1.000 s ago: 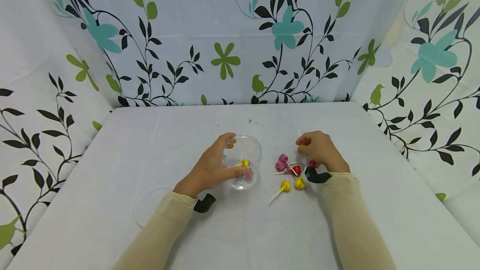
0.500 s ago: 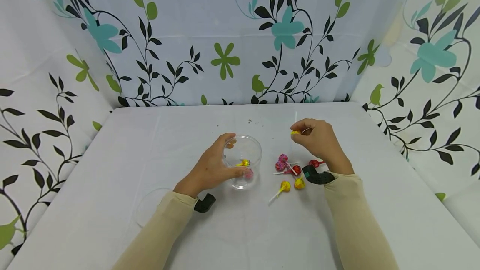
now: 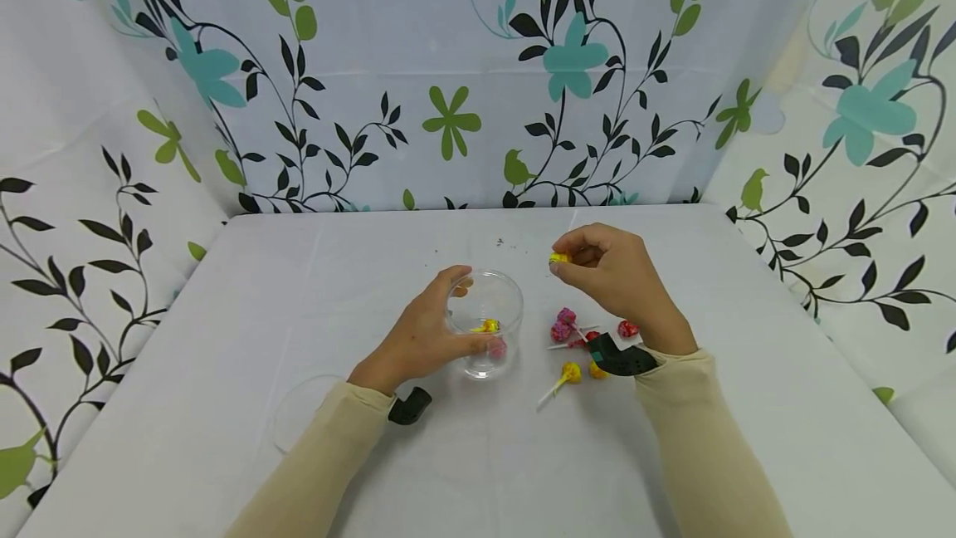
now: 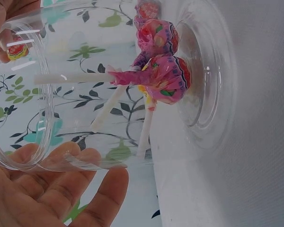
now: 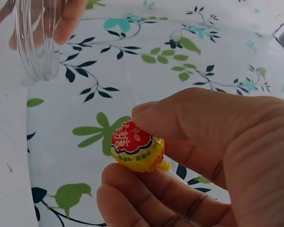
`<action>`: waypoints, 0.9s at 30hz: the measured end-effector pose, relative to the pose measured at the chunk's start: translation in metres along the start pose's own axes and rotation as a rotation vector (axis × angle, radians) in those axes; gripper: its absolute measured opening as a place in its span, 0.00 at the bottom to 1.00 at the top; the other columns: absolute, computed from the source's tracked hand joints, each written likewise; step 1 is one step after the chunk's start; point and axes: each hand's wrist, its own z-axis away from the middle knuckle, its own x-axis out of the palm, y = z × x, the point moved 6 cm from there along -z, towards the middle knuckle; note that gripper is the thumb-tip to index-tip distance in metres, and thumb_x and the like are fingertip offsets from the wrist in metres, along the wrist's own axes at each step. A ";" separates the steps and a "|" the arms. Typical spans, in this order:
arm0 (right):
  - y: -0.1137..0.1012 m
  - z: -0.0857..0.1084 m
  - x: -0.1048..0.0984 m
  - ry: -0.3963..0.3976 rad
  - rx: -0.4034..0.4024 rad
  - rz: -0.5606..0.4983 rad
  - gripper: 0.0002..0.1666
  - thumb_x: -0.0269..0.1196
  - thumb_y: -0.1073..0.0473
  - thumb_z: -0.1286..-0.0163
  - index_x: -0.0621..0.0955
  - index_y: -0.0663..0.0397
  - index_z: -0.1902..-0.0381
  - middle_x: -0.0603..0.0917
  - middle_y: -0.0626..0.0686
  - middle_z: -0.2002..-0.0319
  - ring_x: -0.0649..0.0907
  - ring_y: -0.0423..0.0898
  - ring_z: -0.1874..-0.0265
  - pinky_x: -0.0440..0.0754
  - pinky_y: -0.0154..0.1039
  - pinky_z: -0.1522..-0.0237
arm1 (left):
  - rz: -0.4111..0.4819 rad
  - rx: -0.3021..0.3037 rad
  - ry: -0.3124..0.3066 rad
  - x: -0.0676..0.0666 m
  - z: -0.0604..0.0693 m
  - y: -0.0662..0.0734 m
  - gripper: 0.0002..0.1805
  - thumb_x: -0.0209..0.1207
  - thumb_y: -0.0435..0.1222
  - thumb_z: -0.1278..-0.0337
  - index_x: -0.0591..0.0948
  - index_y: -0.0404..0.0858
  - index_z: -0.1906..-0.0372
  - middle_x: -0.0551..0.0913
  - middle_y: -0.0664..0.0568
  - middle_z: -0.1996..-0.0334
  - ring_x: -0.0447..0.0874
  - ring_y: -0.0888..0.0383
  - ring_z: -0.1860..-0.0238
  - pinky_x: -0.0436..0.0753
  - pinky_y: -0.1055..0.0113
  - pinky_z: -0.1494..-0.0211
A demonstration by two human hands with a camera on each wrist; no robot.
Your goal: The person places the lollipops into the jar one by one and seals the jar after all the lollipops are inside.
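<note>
From the head, looks forward and down, farthest back, over tabletop (image 3: 478,471) and leaf-print curtain (image 3: 358,40). From the left wrist, tipped sideways, peers closely through the clear jar (image 4: 48,113). From the right wrist, faces that curtain past a near yellow lollipop (image 5: 137,147); shares the jar with both others.

The lollipop (image 5: 142,158) in the right hand (image 3: 616,272) has a yellow wrapper with a red patch (image 5: 128,135), white writing on the red, and a dark wavy line around the patch. In the see-through cup (image 3: 485,289), one lollipop (image 4: 168,80) is pink with bits of red, purple and green, and its stick (image 4: 75,78) is white. On the white surface (image 3: 463,463) are pink-purple lollipops (image 3: 560,330), a red lollipop (image 3: 628,328) and a yellow lollipop (image 3: 571,372). Both sleeves (image 3: 717,447) are tan. The pale cloth (image 3: 358,31) at the back has blue-green flowers (image 3: 573,56), a green flower (image 3: 451,121), a green bird (image 3: 515,168), green leaves, and black leaves on curly black stems.
</note>
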 end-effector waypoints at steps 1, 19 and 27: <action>-0.003 0.000 0.002 -0.003 -0.013 -0.006 0.09 0.73 0.62 0.34 0.88 0.56 0.56 0.88 0.52 0.60 0.86 0.48 0.64 0.85 0.35 0.63 | 0.001 0.000 -0.001 0.000 0.000 0.000 0.58 0.79 0.57 0.54 0.59 0.50 0.21 0.74 0.50 0.28 0.71 0.44 0.28 0.75 0.39 0.31; -0.033 0.008 0.042 -0.113 -0.144 -0.043 0.11 0.77 0.64 0.38 0.89 0.55 0.58 0.88 0.48 0.61 0.86 0.44 0.64 0.88 0.41 0.58 | 0.011 -0.004 -0.006 0.001 0.000 0.000 0.58 0.79 0.57 0.53 0.59 0.49 0.21 0.73 0.48 0.28 0.72 0.41 0.30 0.77 0.40 0.33; -0.035 0.009 0.052 -0.181 -0.169 -0.034 0.11 0.77 0.65 0.38 0.89 0.57 0.58 0.89 0.48 0.61 0.86 0.44 0.62 0.88 0.47 0.54 | 0.014 0.000 -0.006 0.000 0.000 0.000 0.58 0.78 0.59 0.53 0.59 0.51 0.21 0.73 0.50 0.28 0.72 0.42 0.29 0.76 0.40 0.32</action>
